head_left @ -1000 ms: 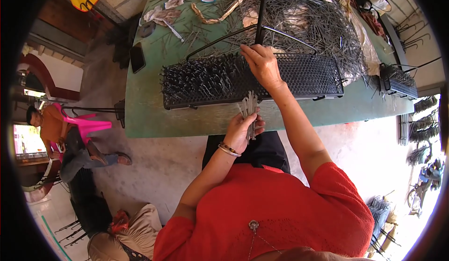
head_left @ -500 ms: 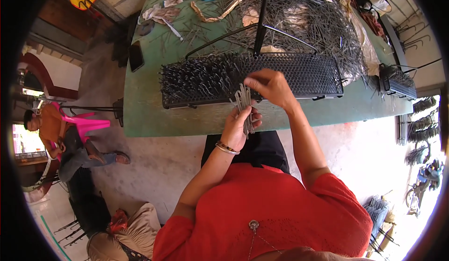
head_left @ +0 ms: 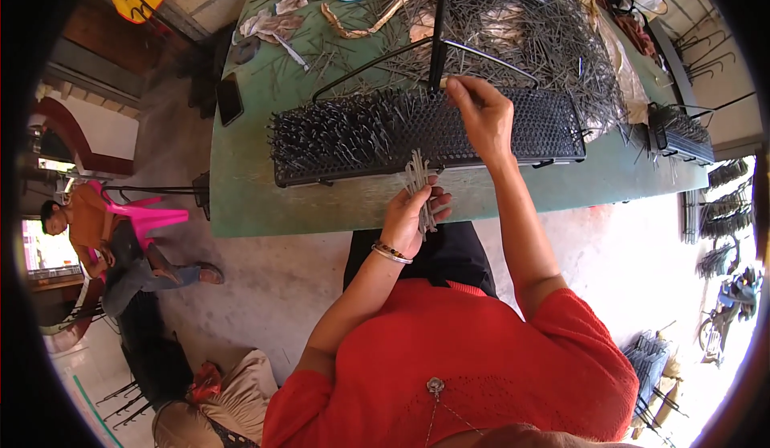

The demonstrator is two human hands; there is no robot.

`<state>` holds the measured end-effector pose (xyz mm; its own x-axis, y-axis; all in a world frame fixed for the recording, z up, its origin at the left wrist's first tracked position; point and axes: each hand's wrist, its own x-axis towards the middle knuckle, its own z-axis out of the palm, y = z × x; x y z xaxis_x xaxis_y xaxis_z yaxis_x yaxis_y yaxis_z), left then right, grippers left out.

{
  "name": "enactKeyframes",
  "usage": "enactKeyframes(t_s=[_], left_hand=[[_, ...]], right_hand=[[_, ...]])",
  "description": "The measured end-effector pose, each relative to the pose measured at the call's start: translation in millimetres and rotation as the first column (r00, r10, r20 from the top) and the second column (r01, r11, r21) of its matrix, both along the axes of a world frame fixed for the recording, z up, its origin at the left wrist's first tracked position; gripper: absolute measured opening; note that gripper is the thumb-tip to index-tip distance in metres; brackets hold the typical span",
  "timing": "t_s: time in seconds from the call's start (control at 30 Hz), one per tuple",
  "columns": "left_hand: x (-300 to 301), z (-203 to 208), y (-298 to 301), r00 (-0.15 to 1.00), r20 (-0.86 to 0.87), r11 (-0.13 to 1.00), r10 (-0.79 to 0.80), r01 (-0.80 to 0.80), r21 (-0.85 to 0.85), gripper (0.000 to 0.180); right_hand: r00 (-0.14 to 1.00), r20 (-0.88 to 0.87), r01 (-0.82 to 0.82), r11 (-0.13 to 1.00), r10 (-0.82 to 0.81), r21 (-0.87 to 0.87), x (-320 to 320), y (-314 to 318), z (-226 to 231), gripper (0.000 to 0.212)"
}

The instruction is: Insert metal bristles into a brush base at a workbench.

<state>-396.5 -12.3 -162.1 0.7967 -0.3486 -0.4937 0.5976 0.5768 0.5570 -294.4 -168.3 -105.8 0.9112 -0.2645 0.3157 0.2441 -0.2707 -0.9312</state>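
Note:
My left hand [head_left: 407,217] is closed around a bundle of thin grey metal strips [head_left: 417,177], their tops fanning out just in front of a long black perforated rack [head_left: 539,131]. Over the back part of that rack, beside its upright black rod [head_left: 438,43], my right hand [head_left: 488,121] has thumb and forefinger pinched together. Whatever sits between those fingertips is too small to name. Dark strips [head_left: 333,131] stand densely in the rack's left half, while the holes of its right half are bare.
A large heap of loose strips [head_left: 545,43] lies on the green table [head_left: 241,159] behind the rack. A phone [head_left: 229,101] rests near the left edge. At the right end stands a smaller filled rack [head_left: 680,133]. Someone sits on a pink chair [head_left: 152,217] at far left.
My right hand has moved up and slightly right, away from the bundle to the back of the rack. My left hand stays in place with the strips.

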Motion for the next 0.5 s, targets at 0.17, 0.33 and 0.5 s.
enactKeyframes(t_s=[0.17, 0.33, 0.5], left_hand=[[-2, 1, -1, 0.999, -0.004, 0.999, -0.040, 0.040, -0.015, 0.023], [-2, -1, 1, 0.999, -0.002, 0.999, -0.042, 0.042, -0.012, 0.024], [-1, 0, 2, 0.999, -0.006, 0.999, -0.034, 0.034, -0.025, 0.023]], right_hand=[[0.954, 0.295, 0.117, 0.975, -0.057, -0.189, 25, 2, -1, 0.015], [0.947, 0.316, 0.139, 0.958, -0.055, -0.251, 29, 10, -9, 0.014], [0.952, 0.302, 0.119, 0.968, -0.048, -0.221, 30, 11, -12, 0.013]])
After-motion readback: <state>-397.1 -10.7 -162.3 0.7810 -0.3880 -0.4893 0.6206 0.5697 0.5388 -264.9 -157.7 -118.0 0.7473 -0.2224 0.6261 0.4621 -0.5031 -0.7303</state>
